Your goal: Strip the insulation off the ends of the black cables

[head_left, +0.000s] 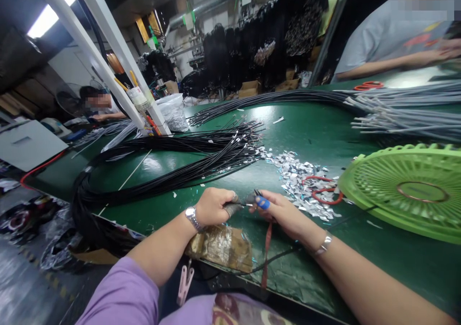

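Near the table's front edge, my left hand [216, 206] is closed around a black cable, with grey wrapping on its thumb and fingers. The cable's pale end [247, 205] points right, into the fingers of my right hand [272, 207]. Those fingers are pinched together, and blue tape wraps one of them. A small dark pointed piece [256, 192] sticks up there; its kind is unclear. Below my left hand lies a tape-covered brown cardboard piece [223, 248]. A red strip [267, 253] hangs under my right hand.
Bundled black cables [173, 181] curve across the green table [309, 123]. White and silver scraps [298, 176] lie beside red-handled scissors [324, 193]. A green fan [403, 186] stands right, before grey cables [406, 116]. Co-workers sit at far left and upper right. A white post [104, 51] rises at left.
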A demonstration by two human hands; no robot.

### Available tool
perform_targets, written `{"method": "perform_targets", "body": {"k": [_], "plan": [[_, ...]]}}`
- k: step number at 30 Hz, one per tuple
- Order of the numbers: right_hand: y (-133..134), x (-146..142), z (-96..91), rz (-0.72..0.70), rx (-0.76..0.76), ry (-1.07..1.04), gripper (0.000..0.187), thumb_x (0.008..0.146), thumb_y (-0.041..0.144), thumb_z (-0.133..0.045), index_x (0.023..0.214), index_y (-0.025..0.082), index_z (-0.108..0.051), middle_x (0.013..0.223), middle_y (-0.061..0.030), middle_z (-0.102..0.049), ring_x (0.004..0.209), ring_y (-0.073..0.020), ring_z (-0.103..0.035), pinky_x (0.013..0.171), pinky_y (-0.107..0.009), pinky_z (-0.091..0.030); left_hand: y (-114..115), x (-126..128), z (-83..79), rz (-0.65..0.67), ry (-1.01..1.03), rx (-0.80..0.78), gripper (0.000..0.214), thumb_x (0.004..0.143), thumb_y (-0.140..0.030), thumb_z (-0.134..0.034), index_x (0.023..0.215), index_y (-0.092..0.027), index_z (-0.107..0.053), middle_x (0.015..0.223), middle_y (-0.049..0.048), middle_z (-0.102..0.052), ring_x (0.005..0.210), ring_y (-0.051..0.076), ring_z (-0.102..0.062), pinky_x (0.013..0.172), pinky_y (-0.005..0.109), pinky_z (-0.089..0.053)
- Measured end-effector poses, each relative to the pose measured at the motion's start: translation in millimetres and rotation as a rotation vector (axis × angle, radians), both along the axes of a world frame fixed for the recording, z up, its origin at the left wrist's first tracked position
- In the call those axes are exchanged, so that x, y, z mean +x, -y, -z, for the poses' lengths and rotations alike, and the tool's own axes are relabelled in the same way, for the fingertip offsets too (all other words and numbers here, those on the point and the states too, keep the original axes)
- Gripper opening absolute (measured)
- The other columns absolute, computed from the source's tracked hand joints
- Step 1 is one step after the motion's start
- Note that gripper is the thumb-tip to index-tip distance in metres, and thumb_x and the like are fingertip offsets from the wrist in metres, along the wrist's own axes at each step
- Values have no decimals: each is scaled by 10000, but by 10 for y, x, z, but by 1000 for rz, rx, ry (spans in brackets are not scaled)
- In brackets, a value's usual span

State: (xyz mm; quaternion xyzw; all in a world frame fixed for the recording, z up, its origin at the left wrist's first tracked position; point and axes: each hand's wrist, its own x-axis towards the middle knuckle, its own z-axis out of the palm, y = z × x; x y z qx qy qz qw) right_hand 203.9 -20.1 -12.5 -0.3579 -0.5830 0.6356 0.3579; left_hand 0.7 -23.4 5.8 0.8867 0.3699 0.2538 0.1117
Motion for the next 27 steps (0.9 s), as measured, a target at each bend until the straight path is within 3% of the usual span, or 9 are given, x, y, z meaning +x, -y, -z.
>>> {"method": "perform_targets", "body": {"k": [4, 7, 17, 22, 27], "plan": [[-9, -6, 5, 55, 51, 17, 430, 593, 558, -746, 759, 184, -616, 678, 5, -604, 611, -138, -512, 602, -281, -431, 20, 15, -8, -21, -164, 97, 190, 810, -275, -532, 660, -174, -588, 577, -6, -584, 527, 104, -508, 499, 226, -311], [-26, -3, 28, 84, 56, 24, 393, 569, 499, -773, 749, 191, -608, 731, -12, -648, 701, -175, -578, 699, -317, -470, 27, 31, -18, -22, -277, 105, 178, 799, -259, -526, 646, -181, -575, 584, -7, -587, 543, 110, -523, 503, 235, -308], [-16, 7, 72, 109, 168, 121, 272, 639, 431, -711, 732, 203, -595, 705, -7, -637, 660, -171, -573, 642, -308, -475, 37, 63, -36, 66, -407, 7, 87, 746, -216, -553, 672, -192, -591, 622, -12, -607, 584, 116, -532, 510, 242, -282], [-47, 13, 69, 195, 112, 114, 303, 633, 468, -692, 726, 203, -579, 713, -6, -633, 698, -177, -573, 670, -307, -462, 35, 59, -46, 66, -373, -2, 118, 773, -224, -528, 681, -192, -594, 637, -12, -609, 596, 112, -538, 532, 236, -304], [-37, 12, 26, 20, -21, 144, 307, 605, 431, -719, 724, 181, -587, 666, 10, -606, 637, -153, -527, 608, -284, -428, 28, 54, -45, 58, -386, 8, 105, 748, -216, -536, 656, -187, -578, 622, -8, -595, 575, 112, -520, 515, 246, -279]]}}
